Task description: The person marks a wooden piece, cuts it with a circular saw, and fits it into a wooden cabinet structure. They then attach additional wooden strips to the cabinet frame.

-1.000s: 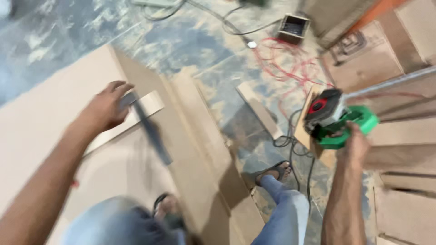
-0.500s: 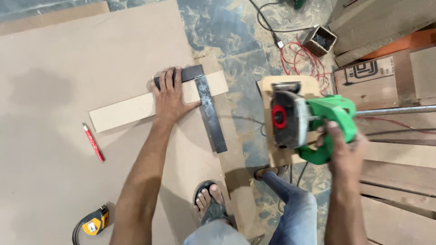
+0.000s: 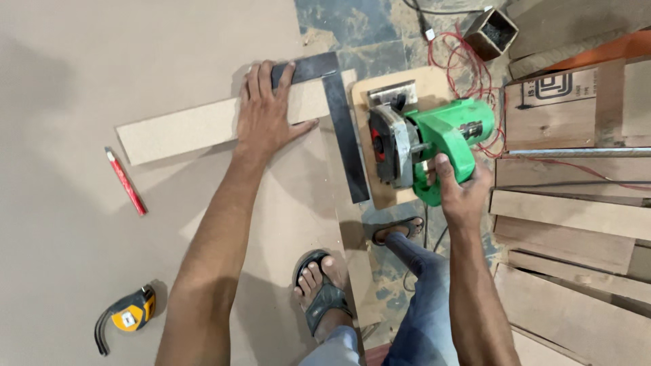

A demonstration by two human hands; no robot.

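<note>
My left hand (image 3: 266,115) lies flat, fingers spread, pressing a dark metal try square (image 3: 339,115) onto a narrow fibreboard strip (image 3: 183,132). The strip rests on a large fibreboard sheet (image 3: 102,61) on the floor. My right hand (image 3: 461,186) grips the handle of a green circular saw (image 3: 427,146), whose wooden base plate (image 3: 380,193) sits flush against the square's long blade at the strip's right end. The saw's blade is mostly hidden by its guard.
A red pencil (image 3: 125,181) and a yellow tape measure (image 3: 129,316) lie on the sheet at left. My sandalled feet (image 3: 322,288) stand near the sheet's edge. Wooden planks (image 3: 576,224) stack at right, with a red cable (image 3: 468,61) and a small square box (image 3: 491,30) behind the saw.
The view has steadied over the sheet. My left hand has set the square on the strip, and my right hand has brought the saw left against the square's blade.
</note>
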